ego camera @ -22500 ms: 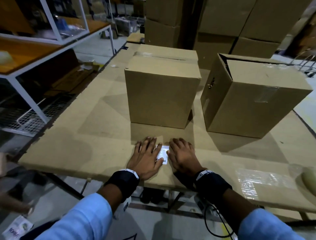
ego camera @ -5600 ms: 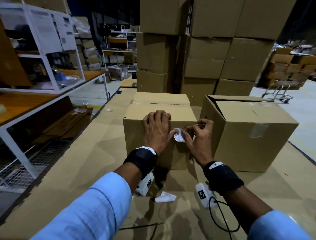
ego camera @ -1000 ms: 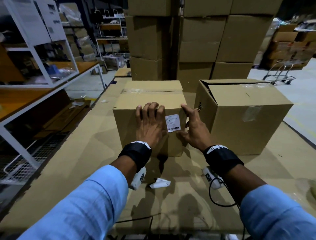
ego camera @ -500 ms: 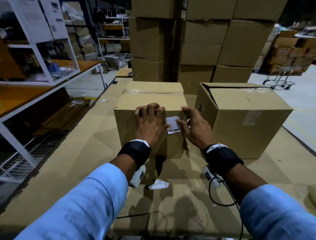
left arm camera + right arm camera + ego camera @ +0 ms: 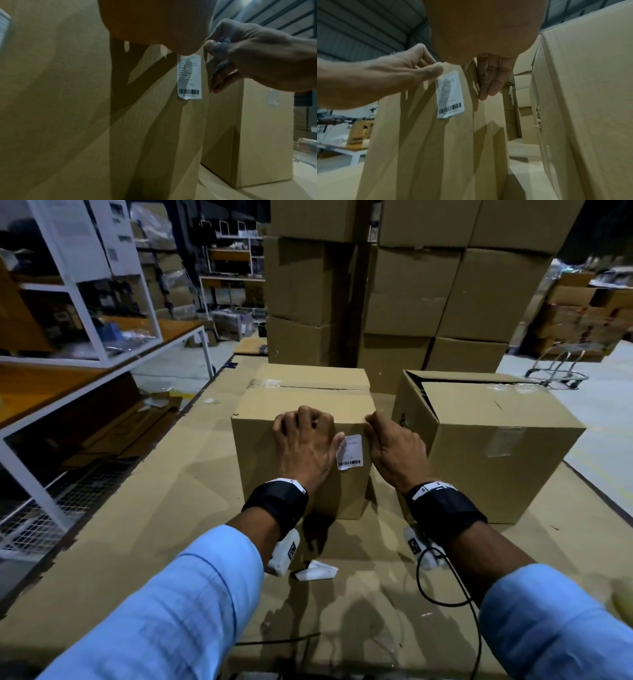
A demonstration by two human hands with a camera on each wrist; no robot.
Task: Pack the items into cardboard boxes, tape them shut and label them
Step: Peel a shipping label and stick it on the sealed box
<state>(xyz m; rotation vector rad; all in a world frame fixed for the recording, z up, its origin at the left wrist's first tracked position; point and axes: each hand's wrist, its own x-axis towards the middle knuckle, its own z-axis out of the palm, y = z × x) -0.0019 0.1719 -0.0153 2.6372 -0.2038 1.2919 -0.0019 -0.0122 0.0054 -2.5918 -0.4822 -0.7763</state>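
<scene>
The barcode label [image 5: 350, 452] sits high on the near face of the taped cardboard box [image 5: 301, 402] on the desk [image 5: 137, 525]; its lower corner looks unstuck. Thin, limp paper, probably best pressed flat. The left hand [image 5: 303, 446] presses beside it, thumb at its edge; the right hand [image 5: 394, 448] rests open against the box corner. Contents are hidden. A second box [image 5: 496, 440] stands beside.

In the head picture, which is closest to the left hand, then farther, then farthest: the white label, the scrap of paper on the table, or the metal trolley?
From the left hand:
1. White label, touching its thumb, on the box front.
2. Paper scrap, on the table under the wrist.
3. Metal trolley, far back right on the floor.
</scene>
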